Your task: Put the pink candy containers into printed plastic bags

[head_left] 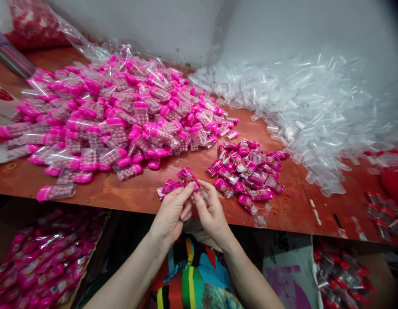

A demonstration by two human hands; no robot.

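Pink glossy wrap with a printed label covers the candy case [187,176], pinched between your left hand [172,213] and right hand [212,213]; more wrapped cases [250,174] lie at two o'clock.

Shiny pink plastic candy boxes [115,116] at 10 o'clock; see-through plastic sleeves [314,111] at 2; worn, scratched red-brown wooden table [137,189]; glossy pink packets [247,171].
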